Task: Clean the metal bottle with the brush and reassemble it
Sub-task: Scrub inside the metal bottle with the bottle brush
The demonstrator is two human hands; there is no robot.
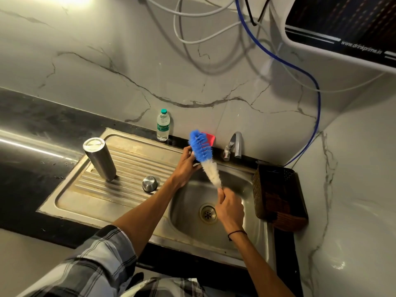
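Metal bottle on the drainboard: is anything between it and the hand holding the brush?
Mostly clear. The metal bottle stands upside down on the drainboard. Between it and the right hand holding the brush lie only the cap and the left forearm.

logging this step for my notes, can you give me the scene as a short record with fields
right hand: right hand grips the handle end of the blue and white bristle bottle brush above the steel sink basin
left hand: left hand touches the brush by its bristles; whether it holds anything is unclear
bottle: cylindrical metal bottle stands upside down on the ribbed steel drainboard, untouched
cap: round metal cap lies on the drainboard, apart from the bottle
behind sink: clear plastic water bottle with a green cap, tap
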